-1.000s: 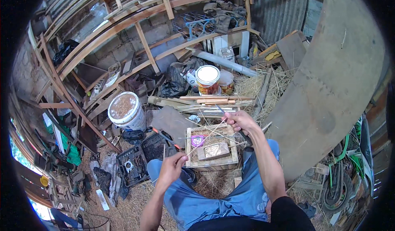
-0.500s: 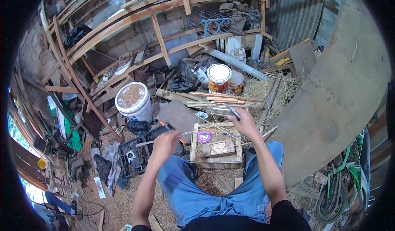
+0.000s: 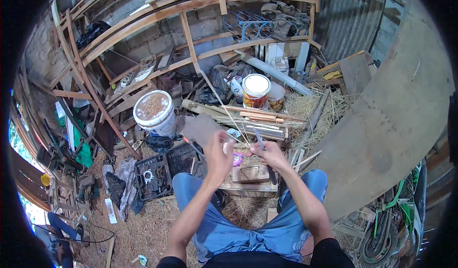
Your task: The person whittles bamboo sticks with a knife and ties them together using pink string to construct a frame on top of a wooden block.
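Note:
My right hand is closed around a knife, its narrow blade tilted up and away and its dark handle hanging below the fist. A long thin bamboo strip also runs from the fingers of that hand, slanting up to the far left. Beside it, my left hand is raised over the left edge of a wooden box; motion blurs its fingers, so I cannot tell whether they hold anything. On the box between my knees lie a wooden block and a purple round object, partly covered by the left hand.
Bamboo strips are piled beyond the box. Farther back stand a paint can and a bucket of sawdust. An open black tool case lies to the left. A large board leans along the right.
My left hand has moved right and up, toward my right hand. My right hand has come down and left. The thin strip now slants away from the right hand; the knife stands steeper.

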The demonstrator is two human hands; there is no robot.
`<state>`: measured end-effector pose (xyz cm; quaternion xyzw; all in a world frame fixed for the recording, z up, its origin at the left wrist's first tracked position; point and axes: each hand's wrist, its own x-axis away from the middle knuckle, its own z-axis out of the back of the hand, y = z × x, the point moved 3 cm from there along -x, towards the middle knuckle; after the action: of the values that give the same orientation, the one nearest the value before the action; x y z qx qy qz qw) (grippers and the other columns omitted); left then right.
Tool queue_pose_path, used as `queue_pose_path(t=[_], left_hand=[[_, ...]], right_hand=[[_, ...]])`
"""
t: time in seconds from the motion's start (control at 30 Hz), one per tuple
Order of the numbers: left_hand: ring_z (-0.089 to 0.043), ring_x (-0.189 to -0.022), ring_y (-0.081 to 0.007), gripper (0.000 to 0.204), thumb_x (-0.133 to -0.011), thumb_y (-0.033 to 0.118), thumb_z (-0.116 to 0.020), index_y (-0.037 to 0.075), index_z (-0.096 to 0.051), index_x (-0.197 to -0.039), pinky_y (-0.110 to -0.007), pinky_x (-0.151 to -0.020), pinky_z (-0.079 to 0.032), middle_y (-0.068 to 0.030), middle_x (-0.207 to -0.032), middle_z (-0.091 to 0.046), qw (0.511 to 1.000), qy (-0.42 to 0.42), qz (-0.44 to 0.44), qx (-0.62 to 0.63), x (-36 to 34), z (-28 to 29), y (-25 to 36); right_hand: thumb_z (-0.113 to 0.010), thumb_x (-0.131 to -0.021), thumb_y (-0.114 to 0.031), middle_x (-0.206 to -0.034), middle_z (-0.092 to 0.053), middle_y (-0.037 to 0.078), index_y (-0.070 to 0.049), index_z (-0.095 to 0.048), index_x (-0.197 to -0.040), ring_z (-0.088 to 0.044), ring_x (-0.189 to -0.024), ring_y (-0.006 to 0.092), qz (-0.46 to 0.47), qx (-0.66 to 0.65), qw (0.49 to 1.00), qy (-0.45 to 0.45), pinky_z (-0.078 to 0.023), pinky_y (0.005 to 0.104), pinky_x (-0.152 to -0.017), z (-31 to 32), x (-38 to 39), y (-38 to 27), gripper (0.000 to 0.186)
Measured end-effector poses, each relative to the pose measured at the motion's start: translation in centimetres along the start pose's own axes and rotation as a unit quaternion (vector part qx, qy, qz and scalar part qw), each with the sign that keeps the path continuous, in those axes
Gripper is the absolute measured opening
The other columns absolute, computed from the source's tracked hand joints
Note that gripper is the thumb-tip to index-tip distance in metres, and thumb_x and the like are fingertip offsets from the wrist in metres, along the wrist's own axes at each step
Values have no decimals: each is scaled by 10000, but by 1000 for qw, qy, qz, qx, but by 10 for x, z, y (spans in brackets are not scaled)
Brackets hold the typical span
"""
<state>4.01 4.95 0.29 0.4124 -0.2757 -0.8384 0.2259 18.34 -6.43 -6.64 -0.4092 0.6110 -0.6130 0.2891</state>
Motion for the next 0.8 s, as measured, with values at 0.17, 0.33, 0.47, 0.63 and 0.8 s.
queue_pose_path(t=[0.17, 0.33, 0.47, 0.63, 0.8], left_hand=[[-583, -742, -159, 207, -873, 35, -559, -6, -520, -1073, -304, -672, -532, -98, -883, -591, 952, -79, 158, 250, 27, -61, -37], [-584, -748, -100, 184, -881, 36, -571, 11, -586, -1062, -238, -680, -496, -46, -875, -619, 908, -92, 232, 337, 22, -67, -55], [-574, -791, -82, 215, -885, 31, -558, 15, -622, -1090, -223, -714, -451, -42, -880, -640, 912, -100, 223, 328, 12, -59, -61], [-573, -768, -86, 243, -888, 37, -552, 16, -609, -1123, -227, -691, -459, -39, -880, -639, 917, -161, 190, 310, 7, -60, -77], [-559, -722, -85, 209, -904, 94, -556, 23, -619, -1090, -245, -656, -458, -45, -885, -638, 928, -169, 187, 274, 16, -59, -75]], right_hand=[[-625, -873, -147, -767, -652, 63, -19, -567, -1001, -329, -419, 10, -11, -12, 1000, -4, -233, 184, -376, -16, 0, 8, 190], [-591, -901, -284, -746, -636, 59, -3, -594, -968, -350, -446, 26, -3, 52, 999, -5, -275, 208, -409, -16, 0, 13, 288], [-516, -898, -240, -845, -646, 241, 60, -533, -1143, -591, -630, 283, -7, 363, 930, 52, -467, 372, -564, 2, 2, 21, 387], [-453, -867, -103, -790, -659, 216, 83, -482, -1172, -640, -799, 387, 8, 463, 877, 129, -491, 453, -718, 22, -9, 43, 358], [-478, -942, -214, -648, -629, 114, -19, -502, -1193, -585, -536, 185, 116, 322, 930, 133, -446, 307, -511, 19, -7, 16, 319]])
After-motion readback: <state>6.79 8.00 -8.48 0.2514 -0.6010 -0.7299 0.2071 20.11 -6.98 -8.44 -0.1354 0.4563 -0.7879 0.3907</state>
